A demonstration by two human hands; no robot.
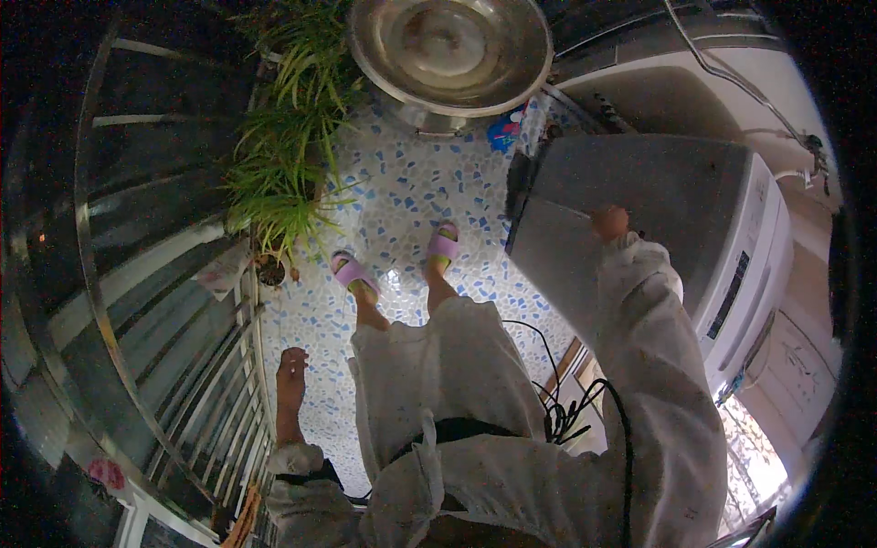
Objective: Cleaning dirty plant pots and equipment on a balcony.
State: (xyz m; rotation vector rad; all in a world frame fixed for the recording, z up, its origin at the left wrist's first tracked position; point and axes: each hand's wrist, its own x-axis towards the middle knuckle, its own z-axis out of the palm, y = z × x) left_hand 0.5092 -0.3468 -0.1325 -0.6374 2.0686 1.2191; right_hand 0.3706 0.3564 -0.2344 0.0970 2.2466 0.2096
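Note:
My right hand (611,222) is over the dark grey top of a white appliance, which looks like a washing machine (644,171). Its fingers are bunched together, and what lies under them is hidden. A thin pale line runs across the grey top up to that hand. On the other side, my left hand (293,366) hangs low beside the metal railing, fingers loosely bent. I see nothing in it, though its palm side is partly hidden. Ahead on the floor side is a wide stainless steel basin (449,96), which looks empty inside.
Long-leaved green potted plants (288,157) line the left, near a metal railing (205,425). My feet in pink slippers (445,243) stand on a blue-and-white mosaic floor (411,192). A blue packet (505,130) lies by the basin. Black cables (565,414) hang at my right side.

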